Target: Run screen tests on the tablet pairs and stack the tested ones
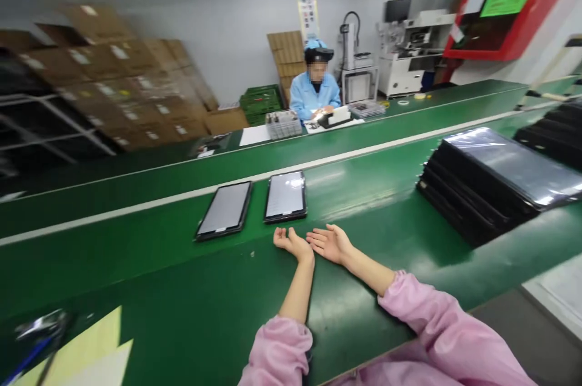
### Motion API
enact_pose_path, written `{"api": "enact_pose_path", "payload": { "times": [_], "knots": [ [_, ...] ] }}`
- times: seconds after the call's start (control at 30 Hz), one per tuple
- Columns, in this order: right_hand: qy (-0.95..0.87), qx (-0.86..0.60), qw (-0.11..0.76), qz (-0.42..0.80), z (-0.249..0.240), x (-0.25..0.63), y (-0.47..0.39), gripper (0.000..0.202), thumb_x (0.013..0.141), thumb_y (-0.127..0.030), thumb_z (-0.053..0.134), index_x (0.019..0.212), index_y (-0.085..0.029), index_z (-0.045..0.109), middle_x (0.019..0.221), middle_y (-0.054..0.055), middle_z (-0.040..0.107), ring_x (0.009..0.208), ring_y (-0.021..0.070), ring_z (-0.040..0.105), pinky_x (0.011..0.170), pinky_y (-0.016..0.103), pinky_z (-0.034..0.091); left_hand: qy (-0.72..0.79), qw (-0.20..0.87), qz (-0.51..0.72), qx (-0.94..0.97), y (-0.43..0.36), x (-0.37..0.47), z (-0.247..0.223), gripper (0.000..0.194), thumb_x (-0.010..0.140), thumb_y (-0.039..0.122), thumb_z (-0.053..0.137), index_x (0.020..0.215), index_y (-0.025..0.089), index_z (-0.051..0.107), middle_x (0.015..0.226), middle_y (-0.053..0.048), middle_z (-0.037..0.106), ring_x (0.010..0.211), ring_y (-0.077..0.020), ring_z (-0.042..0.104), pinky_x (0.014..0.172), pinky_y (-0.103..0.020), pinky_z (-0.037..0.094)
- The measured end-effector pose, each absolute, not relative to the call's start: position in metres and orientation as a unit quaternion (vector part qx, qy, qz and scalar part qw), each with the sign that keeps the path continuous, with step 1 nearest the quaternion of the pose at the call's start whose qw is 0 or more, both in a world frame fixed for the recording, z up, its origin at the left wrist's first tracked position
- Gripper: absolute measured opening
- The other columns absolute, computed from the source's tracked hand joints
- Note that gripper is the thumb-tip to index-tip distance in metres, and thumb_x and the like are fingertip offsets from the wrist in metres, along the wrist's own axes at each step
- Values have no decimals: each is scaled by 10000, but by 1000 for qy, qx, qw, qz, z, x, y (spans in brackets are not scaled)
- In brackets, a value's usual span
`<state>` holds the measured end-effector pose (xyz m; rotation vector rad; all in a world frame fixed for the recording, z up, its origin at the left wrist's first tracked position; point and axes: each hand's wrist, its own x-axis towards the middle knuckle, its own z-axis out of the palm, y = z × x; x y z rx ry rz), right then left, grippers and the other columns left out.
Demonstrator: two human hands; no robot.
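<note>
My left hand (294, 245) rests palm up over the green bench (195, 307), its fingers loosely bent and apart with nothing in them. Close beside it, my right hand (331, 244) lies open with the palm up and fingers stretched out, also without anything in it. Just beyond my hands is a tablet (285, 195) with a lit pale screen, lying flat. To its left lies a second tablet (224, 209), similar in look and slightly turned. Neither hand touches a tablet.
A stack of black, film-covered flat items (491, 180) stands at the right. Yellow paper sheets (91, 346) and blurred tools lie at the lower left. Across the bench sits a co-worker (314, 89) in blue. Cardboard boxes (127, 83) are piled at the back left.
</note>
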<state>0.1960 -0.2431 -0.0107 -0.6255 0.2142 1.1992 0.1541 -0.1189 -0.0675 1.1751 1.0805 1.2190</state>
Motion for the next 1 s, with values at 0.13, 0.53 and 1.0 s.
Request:
{"api": "enact_pose_path", "payload": {
  "times": [0.13, 0.53, 1.0],
  "knots": [
    [139, -225, 759, 595, -1, 176, -181, 391, 929, -355, 398, 1216, -103, 481, 1107, 201, 611, 1045, 275, 656, 767, 411, 588, 462, 550, 543, 435, -50, 107, -52, 580, 950, 468, 440, 1445, 197, 304, 1551, -158, 246, 1429, -342, 286, 1112, -550, 334],
    [169, -128, 815, 539, 4, 205, -144, 151, 850, -255, 528, 977, -221, 455, 965, 46, 578, 770, 149, 642, 577, 254, 550, 263, 810, 497, 166, 6, 64, -8, 494, 987, 505, 195, 817, 186, 532, 859, -65, 552, 865, -204, 586, 895, -457, 503],
    [23, -195, 843, 501, -21, 218, -160, 309, 583, -101, 590, 828, -199, 430, 825, -43, 512, 669, 100, 550, 577, 244, 482, 158, 909, 383, 52, -40, 67, 16, 114, 792, 230, 581, 790, 118, 558, 791, -40, 490, 586, -113, 459, 638, -290, 413]
  ]
}}
